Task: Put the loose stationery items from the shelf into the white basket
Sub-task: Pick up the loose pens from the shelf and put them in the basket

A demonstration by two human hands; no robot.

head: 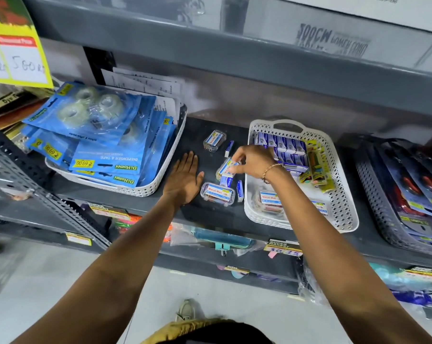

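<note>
1. While the left hand (185,178) lies flat and open on the dark shelf (197,130), holding nothing, the right hand (253,161) reaches across from over the white basket (344,219) and has its fingers (234,165) pinched on a small clear box with a white and blue label (226,167).
2. That box sits on top of a little heap of loose pieces just left of the basket's rim; a small blue and white pack (226,181) lies directly under it.
3. Other loose items are left on the shelf: a clear clip box near the back (214,140), a slim blue pack beside it (229,148), a labelled clear box at the front (217,193), and another slim pack (239,191) standing against the basket wall.
4. To do this step well, I would lift the pinched box straight up before swinging right, so the pack underneath is not dragged along or knocked off the front edge.
5. Clearing the basket's near rim matters; it stands higher than the shelf surface.
6. Inside the basket, rows of blue boxes (284,147) fill the back and labelled clear boxes (269,199) sit at the front, so the bare patch in the middle looks like the best landing spot.
7. Set the box down flat, not dropped, since its lid may pop.
</note>
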